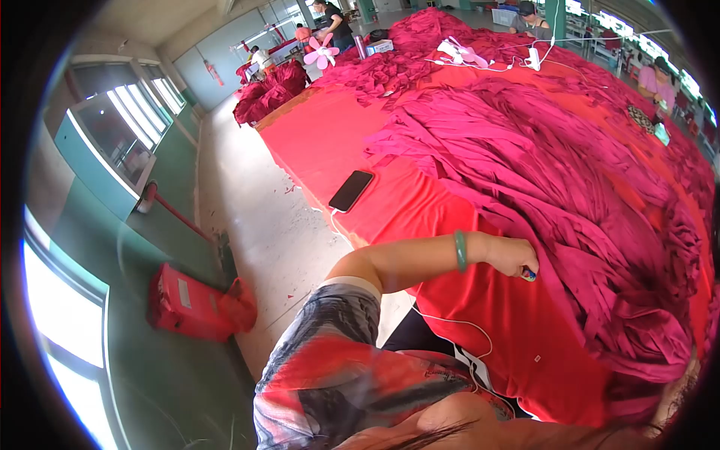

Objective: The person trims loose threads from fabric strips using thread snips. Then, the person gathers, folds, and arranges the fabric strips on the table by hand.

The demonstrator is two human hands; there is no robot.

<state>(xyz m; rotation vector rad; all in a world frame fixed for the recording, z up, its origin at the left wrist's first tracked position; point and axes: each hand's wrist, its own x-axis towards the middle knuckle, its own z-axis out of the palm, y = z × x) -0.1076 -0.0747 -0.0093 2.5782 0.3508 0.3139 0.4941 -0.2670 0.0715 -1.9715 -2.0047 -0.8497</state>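
My left hand [511, 256], with a green bangle [460, 251] on its wrist, is closed in a fist above the red cloth [457, 307]. A small blue-tipped object [530, 274] pokes out of the fist; its kind is hidden. Beside the fist lies a big heap of crumpled magenta fabric [540, 165]. At the dim lower right edge of the view, part of my right hand [679, 394] shows by the fabric, its fingers not clear. A black phone [350, 191] with a white cable lies on the red cloth.
Two pink fans [321, 52] and a white power strip [533, 58] with cables sit farther along the table. A red bin [187, 300] stands by the green wall at left. Several people work in the background. A white cable [472, 326] hangs near my body.
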